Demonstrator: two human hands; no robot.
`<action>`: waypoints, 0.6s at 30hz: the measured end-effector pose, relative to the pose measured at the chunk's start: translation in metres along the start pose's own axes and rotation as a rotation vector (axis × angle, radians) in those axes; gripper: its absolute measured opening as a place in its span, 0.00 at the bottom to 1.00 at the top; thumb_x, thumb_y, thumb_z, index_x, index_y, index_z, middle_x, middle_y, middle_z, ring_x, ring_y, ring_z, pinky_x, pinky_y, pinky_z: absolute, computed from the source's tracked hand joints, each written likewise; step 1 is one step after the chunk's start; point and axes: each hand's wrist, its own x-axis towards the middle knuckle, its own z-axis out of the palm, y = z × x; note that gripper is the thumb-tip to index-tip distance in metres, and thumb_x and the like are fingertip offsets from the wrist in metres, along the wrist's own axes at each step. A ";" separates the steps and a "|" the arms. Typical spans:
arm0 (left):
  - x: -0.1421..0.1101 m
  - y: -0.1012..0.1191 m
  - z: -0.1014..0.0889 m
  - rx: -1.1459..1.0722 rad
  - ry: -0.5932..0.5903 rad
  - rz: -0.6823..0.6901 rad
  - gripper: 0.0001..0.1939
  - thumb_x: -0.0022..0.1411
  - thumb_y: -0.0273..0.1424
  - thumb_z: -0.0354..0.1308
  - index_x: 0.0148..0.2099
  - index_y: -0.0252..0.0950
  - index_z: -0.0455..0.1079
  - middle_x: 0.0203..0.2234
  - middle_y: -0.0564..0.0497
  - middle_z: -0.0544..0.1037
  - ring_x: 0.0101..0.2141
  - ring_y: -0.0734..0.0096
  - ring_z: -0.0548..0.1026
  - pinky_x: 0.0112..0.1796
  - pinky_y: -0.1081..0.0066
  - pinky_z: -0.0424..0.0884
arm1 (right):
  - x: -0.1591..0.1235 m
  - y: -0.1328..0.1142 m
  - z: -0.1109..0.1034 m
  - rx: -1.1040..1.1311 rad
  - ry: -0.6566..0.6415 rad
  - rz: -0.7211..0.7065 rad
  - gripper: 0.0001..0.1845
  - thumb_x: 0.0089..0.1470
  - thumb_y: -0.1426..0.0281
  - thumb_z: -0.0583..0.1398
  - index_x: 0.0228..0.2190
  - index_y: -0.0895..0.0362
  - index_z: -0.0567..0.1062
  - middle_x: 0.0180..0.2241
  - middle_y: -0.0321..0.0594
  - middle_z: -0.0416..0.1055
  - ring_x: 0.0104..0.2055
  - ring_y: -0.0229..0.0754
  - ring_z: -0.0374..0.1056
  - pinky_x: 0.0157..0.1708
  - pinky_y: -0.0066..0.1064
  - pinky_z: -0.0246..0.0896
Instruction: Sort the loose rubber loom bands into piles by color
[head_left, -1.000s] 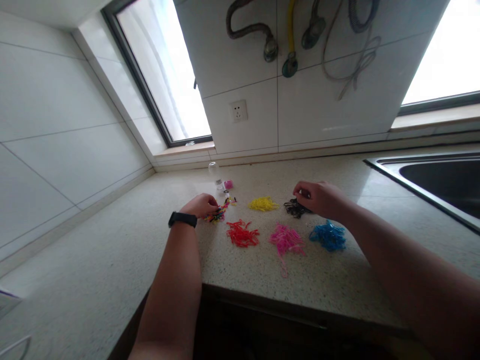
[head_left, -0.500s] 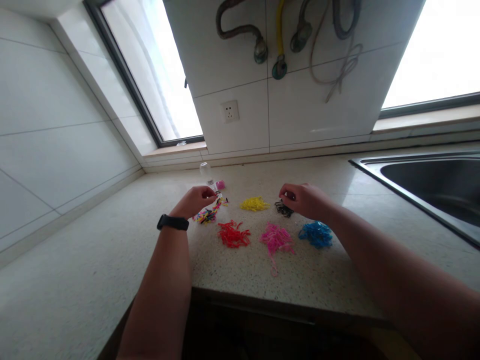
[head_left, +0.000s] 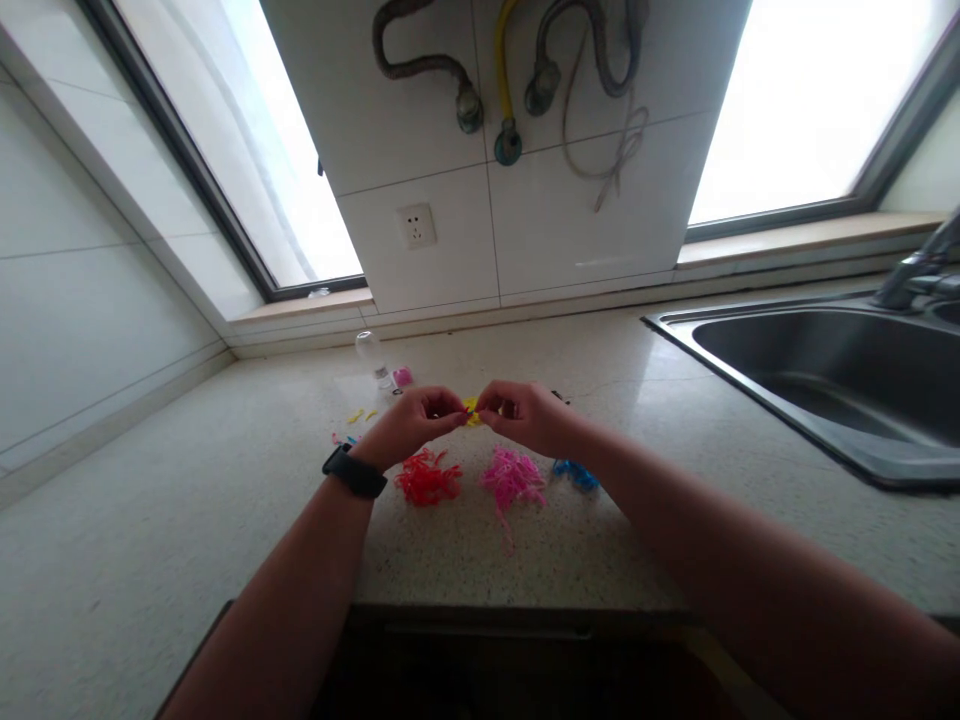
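Observation:
Both hands meet over the yellow pile of small rubber bands [head_left: 472,405], which they mostly hide. My left hand [head_left: 420,422], below a black wrist band, is closed in a pinch. Facing it, my right hand [head_left: 529,415] pinches too, the fingertips nearly touching. A tiny dark bit shows between them, too small to name. Nearer me lie a red pile of bands [head_left: 429,480], a pink pile [head_left: 514,477] and a blue pile [head_left: 576,474], partly behind my right forearm. Some black bands [head_left: 560,397] peek out past my right wrist. Mixed-colour bands [head_left: 346,439] show beside my left wrist.
Behind my left hand a clear bottle [head_left: 373,358] stands near a pink cap-like piece [head_left: 403,377]. A steel sink [head_left: 795,380] with a faucet [head_left: 911,275] is set into the counter [head_left: 255,470] on the right. The tiled wall has a socket [head_left: 417,226].
My left hand has moved right, off the mixed pile, and my right hand has moved left from the black pile. They now meet over the yellow bands. The view has turned right.

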 end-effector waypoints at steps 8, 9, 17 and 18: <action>0.004 -0.003 0.010 -0.060 -0.007 0.011 0.13 0.58 0.38 0.66 0.38 0.33 0.76 0.29 0.51 0.77 0.30 0.76 0.70 0.33 0.73 0.65 | 0.000 0.002 0.002 0.059 0.009 0.041 0.08 0.55 0.65 0.62 0.34 0.57 0.76 0.29 0.36 0.75 0.28 0.34 0.65 0.28 0.27 0.57; 0.004 -0.003 0.011 -0.069 -0.010 0.008 0.13 0.58 0.38 0.66 0.38 0.33 0.76 0.29 0.51 0.77 0.30 0.75 0.70 0.33 0.73 0.65 | 0.000 0.002 0.002 0.063 0.009 0.049 0.08 0.55 0.66 0.62 0.34 0.57 0.76 0.29 0.36 0.75 0.28 0.34 0.65 0.28 0.27 0.57; 0.004 -0.001 0.015 -0.159 -0.026 -0.029 0.12 0.56 0.37 0.68 0.37 0.33 0.77 0.30 0.51 0.78 0.30 0.76 0.71 0.33 0.73 0.65 | 0.002 0.003 0.004 0.192 -0.008 0.105 0.07 0.53 0.67 0.63 0.33 0.58 0.76 0.25 0.35 0.71 0.26 0.34 0.63 0.26 0.26 0.57; 0.004 0.000 0.015 -0.172 -0.020 -0.039 0.12 0.56 0.37 0.68 0.38 0.33 0.77 0.30 0.51 0.78 0.29 0.76 0.70 0.32 0.73 0.65 | 0.002 0.003 0.004 0.215 -0.005 0.120 0.07 0.53 0.66 0.63 0.32 0.58 0.76 0.24 0.35 0.70 0.25 0.33 0.62 0.25 0.26 0.56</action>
